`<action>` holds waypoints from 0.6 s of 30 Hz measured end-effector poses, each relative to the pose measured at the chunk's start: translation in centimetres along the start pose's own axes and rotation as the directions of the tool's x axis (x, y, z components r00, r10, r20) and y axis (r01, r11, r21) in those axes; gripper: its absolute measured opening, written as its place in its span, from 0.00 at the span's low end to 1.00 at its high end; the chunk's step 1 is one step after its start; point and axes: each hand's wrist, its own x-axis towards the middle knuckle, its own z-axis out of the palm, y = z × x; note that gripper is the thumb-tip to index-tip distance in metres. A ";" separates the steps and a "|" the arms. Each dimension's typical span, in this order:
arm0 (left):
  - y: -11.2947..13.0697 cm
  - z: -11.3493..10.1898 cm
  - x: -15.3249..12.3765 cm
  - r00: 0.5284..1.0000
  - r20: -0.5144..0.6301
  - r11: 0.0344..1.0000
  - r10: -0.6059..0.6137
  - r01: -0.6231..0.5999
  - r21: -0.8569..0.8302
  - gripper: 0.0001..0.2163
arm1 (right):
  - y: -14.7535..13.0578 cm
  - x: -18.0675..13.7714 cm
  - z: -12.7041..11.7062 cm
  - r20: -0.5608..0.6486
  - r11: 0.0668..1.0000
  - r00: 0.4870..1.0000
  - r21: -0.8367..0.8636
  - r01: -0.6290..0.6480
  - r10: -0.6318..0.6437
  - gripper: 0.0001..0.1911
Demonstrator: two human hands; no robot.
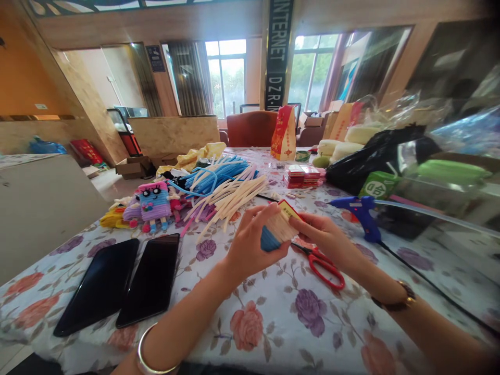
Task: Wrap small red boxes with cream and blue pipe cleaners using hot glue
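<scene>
Above the flowered tablecloth I hold a small box (287,210) with a red edge and a yellow printed end. Blue and cream fuzzy strips (275,234) cover its side in bands. My left hand (247,240) is wrapped round the box from the left, thumb below. From the right, my right hand (318,232) pinches it near the printed end. Red-handled scissors (326,268) lie on the cloth just under my right hand. Behind my hands is a pile of blue pipe cleaners (219,174) and cream pipe cleaners (234,200).
A blue glue gun (361,211) with its cord stands at the right. Two black flat devices (99,284) lie at the left, near a crocheted-looking doll (152,203). Red small boxes (300,177), a paper bag (284,134) and a black plastic bag (375,156) sit farther back.
</scene>
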 end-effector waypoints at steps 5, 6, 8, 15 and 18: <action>-0.1 0.0 0.2 0.998 0.022 0.999 0.052 -0.052 -0.013 0.34 | 0.1 0.1 0.0 -0.030 0.997 1.000 -0.079 -0.002 0.000 0.20; -0.1 0.0 0.2 0.998 0.025 0.998 0.055 -0.055 -0.013 0.34 | 0.1 0.0 0.0 -0.039 0.995 0.999 -0.097 -0.009 0.005 0.20; -0.1 0.0 0.1 0.998 0.028 0.998 0.061 -0.061 -0.013 0.35 | 0.0 -0.1 0.1 -0.058 0.992 0.998 -0.124 -0.026 0.019 0.20; -0.1 0.0 0.2 0.996 0.012 0.996 0.088 -0.087 -0.030 0.35 | -0.6 -0.4 0.5 -0.158 0.983 0.987 -0.183 -0.026 -0.004 0.19; 0.1 -0.2 0.4 0.998 0.010 0.997 0.069 -0.069 -0.023 0.33 | -0.6 -0.4 0.4 -0.134 0.979 0.990 -0.205 0.002 -0.030 0.19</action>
